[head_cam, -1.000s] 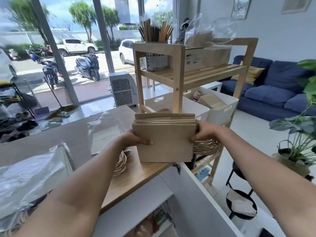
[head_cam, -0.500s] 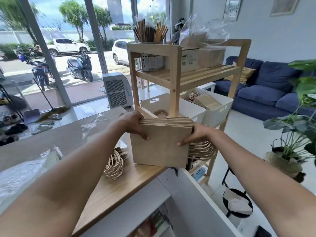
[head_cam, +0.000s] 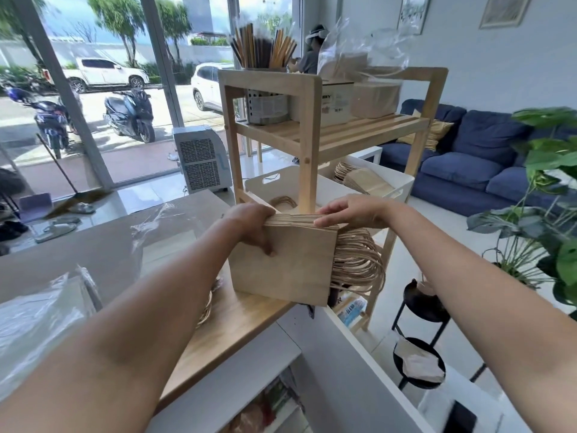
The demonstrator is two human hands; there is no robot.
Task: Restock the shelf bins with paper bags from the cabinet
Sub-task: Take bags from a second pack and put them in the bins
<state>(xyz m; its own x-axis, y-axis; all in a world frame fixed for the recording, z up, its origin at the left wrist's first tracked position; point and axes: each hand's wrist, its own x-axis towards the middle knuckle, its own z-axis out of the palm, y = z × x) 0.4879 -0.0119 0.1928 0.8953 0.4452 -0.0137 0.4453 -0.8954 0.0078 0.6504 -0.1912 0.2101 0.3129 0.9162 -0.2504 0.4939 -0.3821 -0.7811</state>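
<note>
A thick stack of brown paper bags (head_cam: 287, 264) stands on edge at the corner of the wooden counter (head_cam: 237, 320), with its twine handles (head_cam: 356, 260) sticking out to the right. My left hand (head_cam: 253, 226) grips the stack's left end, thumb on the front face. My right hand (head_cam: 349, 210) lies over the stack's top edge with its fingers fairly straight. Just behind the stack stands the wooden shelf (head_cam: 309, 142). Its middle level holds two white bins: the left bin (head_cam: 268, 182) shows some handles inside, and the right bin (head_cam: 402, 182) holds brown bags.
Clear plastic wrapping (head_cam: 40, 310) lies on the counter at the left. The shelf's top level carries a utensil holder (head_cam: 265, 104) and boxes. A black plant stand (head_cam: 421, 307) and a leafy plant (head_cam: 549, 195) stand to the right; a blue sofa (head_cam: 477, 164) is behind.
The stack has moved right and forward toward the shelf, and is now at the counter's corner. My right hand has shifted from the stack's right side onto its top edge.
</note>
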